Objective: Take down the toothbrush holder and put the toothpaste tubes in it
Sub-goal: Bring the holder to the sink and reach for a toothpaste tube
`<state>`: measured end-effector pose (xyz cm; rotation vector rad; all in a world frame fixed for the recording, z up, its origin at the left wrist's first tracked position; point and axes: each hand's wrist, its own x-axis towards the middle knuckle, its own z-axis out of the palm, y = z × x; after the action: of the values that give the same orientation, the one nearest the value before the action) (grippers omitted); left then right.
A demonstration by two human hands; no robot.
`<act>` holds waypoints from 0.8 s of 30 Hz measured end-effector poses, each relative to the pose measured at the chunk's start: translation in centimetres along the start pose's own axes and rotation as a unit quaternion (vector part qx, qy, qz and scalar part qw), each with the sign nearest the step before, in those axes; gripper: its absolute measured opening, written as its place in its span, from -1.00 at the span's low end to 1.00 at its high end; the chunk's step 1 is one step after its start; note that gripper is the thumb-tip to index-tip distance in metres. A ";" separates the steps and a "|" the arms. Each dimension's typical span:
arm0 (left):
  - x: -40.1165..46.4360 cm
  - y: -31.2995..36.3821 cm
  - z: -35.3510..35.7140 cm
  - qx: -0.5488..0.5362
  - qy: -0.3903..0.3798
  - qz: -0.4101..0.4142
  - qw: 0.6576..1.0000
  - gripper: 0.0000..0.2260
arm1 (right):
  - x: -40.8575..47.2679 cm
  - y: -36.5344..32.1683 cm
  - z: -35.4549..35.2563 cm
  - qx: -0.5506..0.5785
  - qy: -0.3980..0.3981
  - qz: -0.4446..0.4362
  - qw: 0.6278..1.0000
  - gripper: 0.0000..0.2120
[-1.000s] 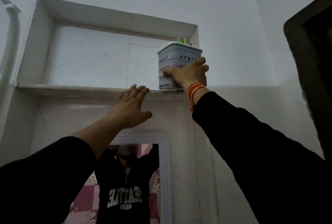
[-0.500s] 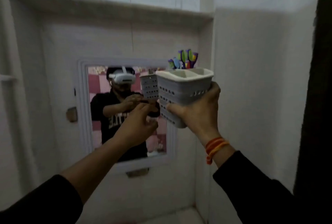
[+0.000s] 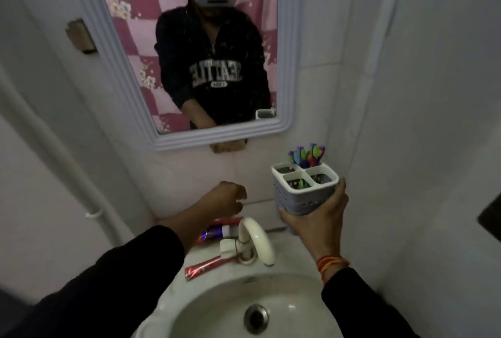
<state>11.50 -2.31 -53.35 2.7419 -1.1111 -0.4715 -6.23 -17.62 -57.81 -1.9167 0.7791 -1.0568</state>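
Head view: I have the toothbrush holder (image 3: 305, 191) in my right hand (image 3: 317, 219), fingers wrapped around its lower body and base so it stays upright over the right rear of the sink (image 3: 303, 291), clear of the tap (image 3: 254, 240). Held level like this, the coloured brushes (image 3: 307, 155) stay in the back compartment and the front ones face up, ready to load. My left hand (image 3: 223, 199) hangs loosely curled and empty above the first toothpaste tube (image 3: 221, 230), which lies behind the tap against the wall; the second tube (image 3: 206, 265) lies flat on the rim just left of the tap's base. Both are still out — I judge the left hand is placed for the pick. The room is tight and dim: pale tiled walls, a framed mirror (image 3: 290, 72) above the sink, no real worktop — only the narrow ceramic rim.
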 end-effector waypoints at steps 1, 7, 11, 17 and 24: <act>0.8 -0.5 1.1 0.027 -0.021 -0.006 0.999 -0.63 | -0.6 1.5 0.5 0.002 -0.011 0.016 1.000 0.37; 4.2 -1.9 5.1 0.089 -0.094 -0.037 0.991 -0.64 | -4.6 6.7 1.8 0.036 -0.043 0.081 0.995 0.31; 5.7 -1.6 6.6 0.142 -0.105 -0.035 0.984 -0.72 | -6.3 8.6 2.2 0.028 -0.089 0.089 0.992 0.34; 6.5 -1.1 7.2 0.219 -0.129 -0.025 0.967 -0.74 | -6.7 10.0 2.2 0.047 -0.174 0.062 0.982 0.16; 5.6 2.5 3.0 0.202 -0.043 0.060 0.977 -0.61 | -4.6 11.0 0.9 0.100 -0.259 0.102 0.955 0.05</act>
<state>12.67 -8.06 -56.84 2.9875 -1.5355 -0.3861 -9.02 -19.00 -69.35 -1.7782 0.5292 -0.4520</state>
